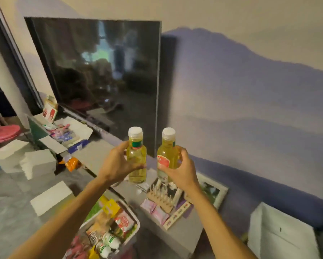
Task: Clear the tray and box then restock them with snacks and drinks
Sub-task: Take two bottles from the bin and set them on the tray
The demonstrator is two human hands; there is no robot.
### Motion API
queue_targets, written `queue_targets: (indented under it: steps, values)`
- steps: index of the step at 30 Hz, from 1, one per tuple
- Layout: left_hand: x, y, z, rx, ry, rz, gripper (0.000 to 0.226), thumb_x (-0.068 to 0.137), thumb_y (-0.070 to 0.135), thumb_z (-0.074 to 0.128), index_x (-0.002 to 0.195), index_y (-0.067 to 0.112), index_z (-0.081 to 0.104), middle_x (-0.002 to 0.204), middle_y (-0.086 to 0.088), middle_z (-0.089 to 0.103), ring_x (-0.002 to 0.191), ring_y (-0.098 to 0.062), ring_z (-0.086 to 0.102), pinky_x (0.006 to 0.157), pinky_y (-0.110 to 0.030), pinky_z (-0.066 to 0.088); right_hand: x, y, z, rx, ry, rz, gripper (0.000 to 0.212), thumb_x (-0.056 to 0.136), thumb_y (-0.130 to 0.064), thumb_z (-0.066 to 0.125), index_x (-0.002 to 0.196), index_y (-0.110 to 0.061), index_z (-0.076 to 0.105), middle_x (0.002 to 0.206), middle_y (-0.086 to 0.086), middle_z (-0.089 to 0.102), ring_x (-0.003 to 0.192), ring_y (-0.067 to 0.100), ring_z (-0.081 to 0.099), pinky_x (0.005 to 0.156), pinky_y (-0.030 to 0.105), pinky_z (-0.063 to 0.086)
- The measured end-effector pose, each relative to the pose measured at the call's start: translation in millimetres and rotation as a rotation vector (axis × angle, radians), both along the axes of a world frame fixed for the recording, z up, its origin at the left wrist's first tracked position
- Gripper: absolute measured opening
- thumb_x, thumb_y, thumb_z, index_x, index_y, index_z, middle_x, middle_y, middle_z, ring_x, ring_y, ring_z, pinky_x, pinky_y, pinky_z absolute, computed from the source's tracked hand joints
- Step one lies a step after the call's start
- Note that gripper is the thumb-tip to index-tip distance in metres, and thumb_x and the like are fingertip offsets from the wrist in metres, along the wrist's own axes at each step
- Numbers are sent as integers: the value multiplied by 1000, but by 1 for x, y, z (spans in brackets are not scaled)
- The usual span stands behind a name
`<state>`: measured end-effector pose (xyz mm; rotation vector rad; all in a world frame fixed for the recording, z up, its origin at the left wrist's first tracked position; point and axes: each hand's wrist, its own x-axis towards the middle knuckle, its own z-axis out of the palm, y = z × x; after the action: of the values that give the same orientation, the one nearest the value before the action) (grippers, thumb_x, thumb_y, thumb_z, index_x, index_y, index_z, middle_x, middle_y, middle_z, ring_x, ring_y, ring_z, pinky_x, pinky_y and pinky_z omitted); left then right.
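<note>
I hold two bottles of yellow drink with white caps upright in the air, side by side above the grey TV shelf point(97, 156). My left hand point(117, 163) grips the left bottle point(137, 156) around its middle. My right hand point(183, 171) grips the right bottle point(166, 156), which has a red label. Below my left forearm stands a white tray point(136, 228) packed with snack packets and small green-labelled bottles. An open white box point(82, 131) with several packets inside sits on the shelf at the left.
A large dark TV point(104, 71) leans against the wall behind the bottles. A wooden rack point(162, 199), pink packets and a picture frame point(213, 191) lie on the shelf under my right hand. White boxes point(37, 163) are stacked at the left, a white cabinet point(280, 232) stands at the right.
</note>
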<state>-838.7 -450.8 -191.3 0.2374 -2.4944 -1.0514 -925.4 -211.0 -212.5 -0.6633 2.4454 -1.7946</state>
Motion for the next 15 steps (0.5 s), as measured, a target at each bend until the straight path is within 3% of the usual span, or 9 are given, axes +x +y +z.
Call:
queue_targets:
  steps: [6, 11, 15]
  values:
    - [-23, 152, 18, 26, -32, -338, 64, 59, 57, 96, 112, 46, 62, 104, 24, 72, 94, 10, 68, 80, -20, 54, 49, 162, 17, 2, -15, -291, 69, 78, -50, 93, 133, -46, 51, 116, -31, 67, 106, -11, 66, 74, 9, 53]
    - [-31, 302, 15, 36, -29, -554, 73, 64, 50, 97, 127, 34, 63, 114, 18, 71, 100, 1, 69, 86, -25, 57, 86, 304, 21, 7, -31, -505, 75, 79, -43, 94, 139, -44, 50, 123, -28, 65, 109, -8, 64, 78, 10, 48]
    - [-34, 419, 3, 69, -65, -672, 72, 63, 53, 96, 125, 40, 59, 113, 21, 71, 101, -5, 70, 86, -26, 56, 110, 414, 15, 19, -52, -640, 75, 73, -41, 98, 134, -46, 53, 118, -25, 68, 106, -8, 66, 80, 14, 51]
